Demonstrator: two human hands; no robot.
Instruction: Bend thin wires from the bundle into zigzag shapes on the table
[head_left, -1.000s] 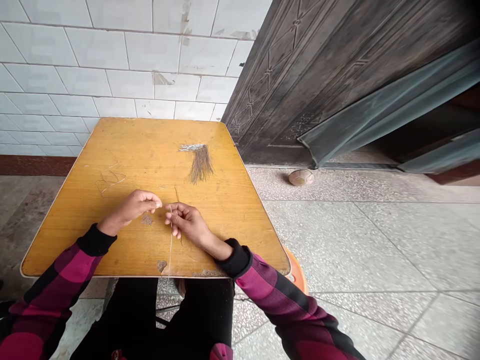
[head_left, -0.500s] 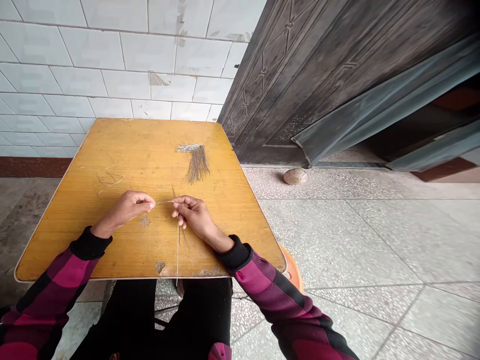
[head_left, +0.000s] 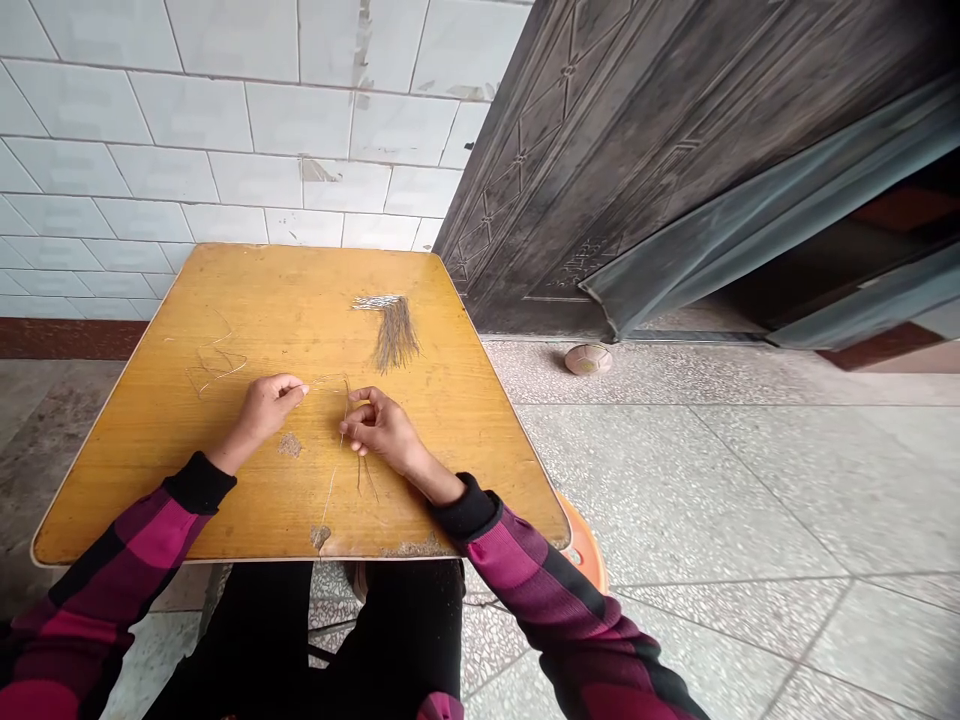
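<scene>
My left hand (head_left: 264, 412) is over the middle of the table, thumb and forefinger pinched on a thin pale strand (head_left: 330, 390) that runs right. Facing it, my right hand (head_left: 384, 430) pinches a strand between thumb and fingers; its lower length (head_left: 328, 492) slants down to the table's front edge. Whether this is thread or fine wire I cannot tell. A few dark thin strands (head_left: 361, 475) show below my right hand. Farther back lies a bundle of fine dark strands (head_left: 396, 338) with a silvery, woven-looking band (head_left: 375, 301) along its top.
Loose curly strands (head_left: 223, 372) lie on the left of the yellow wooden table (head_left: 255, 290), whose surface has worn patches (head_left: 320, 536). An orange stool (head_left: 585, 540) is partly under the right edge. A ball (head_left: 588, 359) rests on the floor by the dark door (head_left: 555, 200).
My right hand has slid slightly down and left, and its fingers have shifted on the strand. The hanging end has swung left. My left hand has turned a little and moved slightly up.
</scene>
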